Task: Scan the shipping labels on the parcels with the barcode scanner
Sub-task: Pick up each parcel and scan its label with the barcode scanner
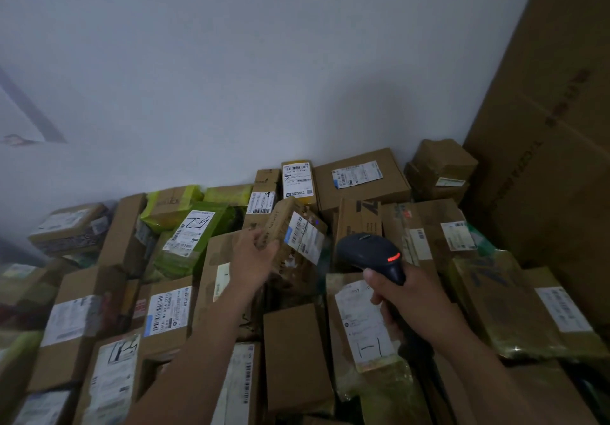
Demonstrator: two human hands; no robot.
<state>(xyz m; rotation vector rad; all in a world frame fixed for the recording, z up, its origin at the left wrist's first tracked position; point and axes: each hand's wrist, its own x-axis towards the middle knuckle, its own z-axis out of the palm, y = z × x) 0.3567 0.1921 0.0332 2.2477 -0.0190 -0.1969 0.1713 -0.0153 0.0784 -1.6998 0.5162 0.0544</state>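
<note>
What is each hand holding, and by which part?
The left hand grips a small cardboard parcel by its left end; the right hand holds the barcode scanner by its handle.

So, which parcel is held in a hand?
The small brown carton in the left hand, tilted, its white label facing the barcode scanner; the others lie untouched in the pile.
</note>
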